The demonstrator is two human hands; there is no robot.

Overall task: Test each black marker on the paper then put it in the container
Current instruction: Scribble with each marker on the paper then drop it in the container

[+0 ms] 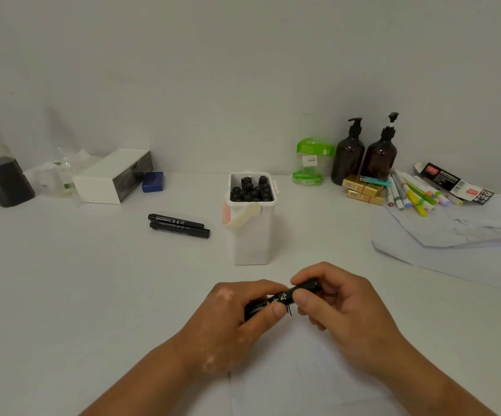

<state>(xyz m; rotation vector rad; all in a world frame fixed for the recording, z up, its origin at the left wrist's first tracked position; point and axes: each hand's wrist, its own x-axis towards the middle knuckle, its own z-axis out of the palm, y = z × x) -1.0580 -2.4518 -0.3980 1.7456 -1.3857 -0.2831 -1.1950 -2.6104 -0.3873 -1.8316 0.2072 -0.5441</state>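
A white table (63,280) runs up to a plain pale wall. Low in the middle of the frame, both hands meet over a sheet of paper (297,370) lying at the bottom edge. The left hand (231,322) has its fingers curled round the barrel of a black marker (285,297), and the right hand (339,307) pinches the marker's upper right end between thumb and fingers. The marker slants up to the right, just above the paper.

Just beyond the hands, at the frame's centre, stands the white container (252,235), open at the top and packed with upright black markers (251,192). Left of it two more black markers (178,225) lie side by side, touching. Two brown pump bottles (363,157) stand against the wall at the right, with a heap of coloured pens (414,193) beside them.
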